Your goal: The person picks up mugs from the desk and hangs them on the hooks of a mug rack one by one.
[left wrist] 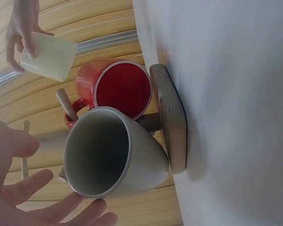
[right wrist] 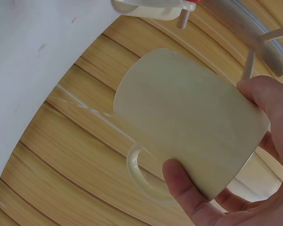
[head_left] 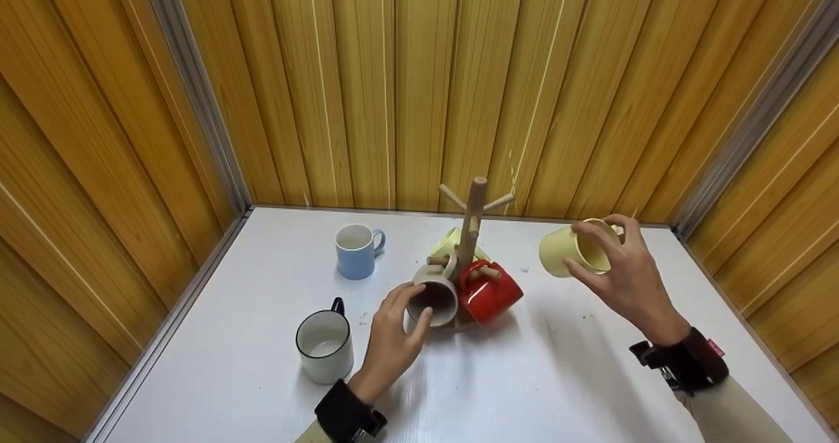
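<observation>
My right hand [head_left: 632, 282] grips a pale yellow mug [head_left: 557, 253] near its rim, raised above the right side of the table. In the right wrist view, the mug's handle [right wrist: 134, 165] sticks out away from the palm. On the wooden mug rack [head_left: 470, 233] hangs a grey mug [left wrist: 146, 165] by its handle, its mouth facing me. Spread, loose fingers of my left hand [head_left: 393, 331] lie at that mug's rim, the thumb apart from it. A red mug [head_left: 491, 295] hangs on the rack's right side, and another yellow mug [head_left: 449, 241] is partly hidden behind the post.
Left of the rack stand a light blue mug [head_left: 356, 259] and, closer to me, a white mug with a black rim and handle [head_left: 326, 358]. Bare upper pegs [head_left: 499, 202] jut from the post. Wood-patterned walls [head_left: 419, 89] enclose the white table [head_left: 524, 390].
</observation>
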The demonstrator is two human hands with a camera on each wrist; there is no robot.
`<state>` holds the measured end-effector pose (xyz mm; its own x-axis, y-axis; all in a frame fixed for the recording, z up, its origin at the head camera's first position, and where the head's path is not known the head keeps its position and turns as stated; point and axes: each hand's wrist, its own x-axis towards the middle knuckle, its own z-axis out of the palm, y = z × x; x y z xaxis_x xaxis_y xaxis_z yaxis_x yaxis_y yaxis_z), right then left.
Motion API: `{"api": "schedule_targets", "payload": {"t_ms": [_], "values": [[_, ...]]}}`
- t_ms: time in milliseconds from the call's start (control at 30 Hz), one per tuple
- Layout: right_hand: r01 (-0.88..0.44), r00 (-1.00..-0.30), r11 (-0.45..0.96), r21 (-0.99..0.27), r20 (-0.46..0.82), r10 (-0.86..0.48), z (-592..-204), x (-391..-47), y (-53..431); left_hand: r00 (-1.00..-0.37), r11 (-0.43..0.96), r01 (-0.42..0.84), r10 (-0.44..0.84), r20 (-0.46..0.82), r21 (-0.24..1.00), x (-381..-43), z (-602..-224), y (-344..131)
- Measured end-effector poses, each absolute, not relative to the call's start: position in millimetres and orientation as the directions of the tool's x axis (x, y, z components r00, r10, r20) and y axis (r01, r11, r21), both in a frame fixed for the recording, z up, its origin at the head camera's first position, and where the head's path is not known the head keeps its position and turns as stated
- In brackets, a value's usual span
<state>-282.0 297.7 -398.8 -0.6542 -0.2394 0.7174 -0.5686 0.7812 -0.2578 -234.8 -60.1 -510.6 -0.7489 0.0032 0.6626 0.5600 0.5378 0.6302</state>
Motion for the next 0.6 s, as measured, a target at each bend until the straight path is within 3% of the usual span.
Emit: {"api": "schedule_targets", "payload": {"t_ms": [300, 600], "values": [[-0.635, -0.601, 0.738, -0.228, 0.746, -0.286, -393.3, -264.9, 280.6, -0.721, 0.535, 0.579, -0.018, 0.693, 0.615, -231.9, -503.1, -59.3], [-0.715, -0.493, 0.680, -0.166, 0.808, -0.321, -392.2, -248.3, 266.2, -0.689, 0.516, 0.611, -0.028, 0.724, 0.600, -230.1, -494.0, -52.8]]}}
